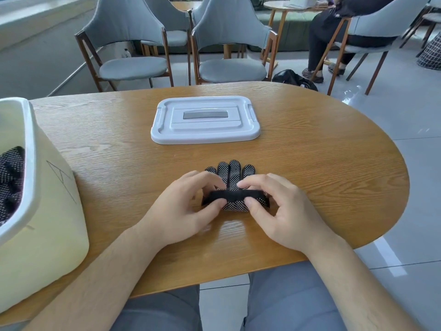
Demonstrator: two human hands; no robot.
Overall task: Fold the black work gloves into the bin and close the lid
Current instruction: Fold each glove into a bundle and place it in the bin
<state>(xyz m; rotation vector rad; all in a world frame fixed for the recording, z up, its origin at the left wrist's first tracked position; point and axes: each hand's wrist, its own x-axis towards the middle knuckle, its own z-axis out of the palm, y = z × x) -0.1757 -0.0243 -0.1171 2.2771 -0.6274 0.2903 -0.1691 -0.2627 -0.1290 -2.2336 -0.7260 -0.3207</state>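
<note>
One glove out: a black dotted glove (232, 173) lies on the surface (322, 163), near-centre, right in front of the person.
Hands: the left hand (188, 211) and right hand (281, 211) both pinch the cuff, fingers (253, 182) curled in tight, thumbs on the near side. The cuff edge is turned up over the palm part.
Pointing: the long axis runs near to far, with the finger end aimed far, toward the lid, and the cuff end near.
Done so far: more dotted gloves (10, 177) already sit in the cream bin (47, 211) at the left edge.
Still to do: probably finishing this fold, then dropping it in the bin. The lid (205, 130) lies flat far-centre, well apart from the bin, so it's not on yet.
</note>
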